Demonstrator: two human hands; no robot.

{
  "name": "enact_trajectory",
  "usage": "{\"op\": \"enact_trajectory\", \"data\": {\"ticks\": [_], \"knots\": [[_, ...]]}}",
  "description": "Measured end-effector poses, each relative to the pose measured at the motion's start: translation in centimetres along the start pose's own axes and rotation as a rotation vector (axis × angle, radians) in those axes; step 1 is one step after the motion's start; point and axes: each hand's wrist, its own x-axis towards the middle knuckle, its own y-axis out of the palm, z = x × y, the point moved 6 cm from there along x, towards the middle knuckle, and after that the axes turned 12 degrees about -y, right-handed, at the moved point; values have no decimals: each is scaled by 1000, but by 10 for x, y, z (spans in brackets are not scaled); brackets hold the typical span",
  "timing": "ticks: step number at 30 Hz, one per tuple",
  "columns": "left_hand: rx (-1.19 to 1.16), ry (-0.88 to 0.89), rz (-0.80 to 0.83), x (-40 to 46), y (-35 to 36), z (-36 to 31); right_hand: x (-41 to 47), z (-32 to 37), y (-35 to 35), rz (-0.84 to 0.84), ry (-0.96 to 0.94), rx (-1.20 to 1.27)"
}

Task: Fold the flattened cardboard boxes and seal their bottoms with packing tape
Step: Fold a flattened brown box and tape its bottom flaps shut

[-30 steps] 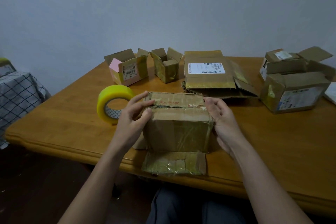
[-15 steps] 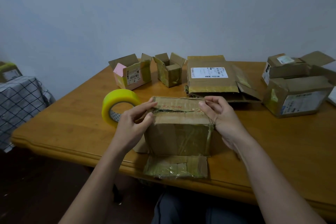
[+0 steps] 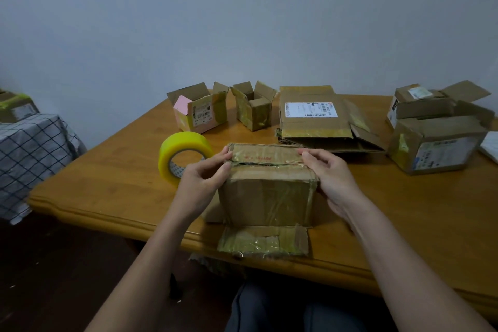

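Cardboard box [image 3: 266, 197] — on table [image 3: 113, 183] | left hand [image 3: 200, 183], right hand [image 3: 334, 178] — both pinch its top flaps

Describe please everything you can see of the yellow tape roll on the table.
The tape roll is a wide ring of shiny yellow packing tape wound on a pale core with dark print inside. It stands upright on its edge on the wooden table, its open centre facing the camera, just left of the box being folded. The left hand passes in front of its lower right part; whether it touches the roll cannot be told. No loose end is visible.
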Motion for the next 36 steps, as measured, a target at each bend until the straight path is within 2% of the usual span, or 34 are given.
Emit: {"op": "enact_trajectory", "data": {"ticks": [4, 7, 9, 13, 18, 21, 23, 29, 32, 36], "knots": [[137, 20, 74, -1, -6, -11, -2, 29, -6, 71, -74, -239], [145, 25, 65, -6, -15, -18, 1, 55, -7, 64, -182, -433], [150, 40, -6, -8, -27, -20, -1, 75, 2, 41, -284, -494], [134, 58, -230, -10, -66, -18, -10, 107, 42, 36, -425, -451], [156, 34, -438, -10, -109, 2, -29, 113, 130, 209, -511, -315], [197, -14, -464, -9, -118, 19, -36, 91, 172, 368, -462, -295], [199, -55, -453, -6, -120, 33, -36, 75, 183, 417, -403, -340], [81, -168, -325, 16, -113, 63, -23, 61, 173, 325, -326, -625], [12, -161, -255, 28, -105, 72, -17, 43, 186, 393, -240, -591], [13, -176, -249, 36, -105, 86, -9, 1, 206, 445, 5, -511]]}}
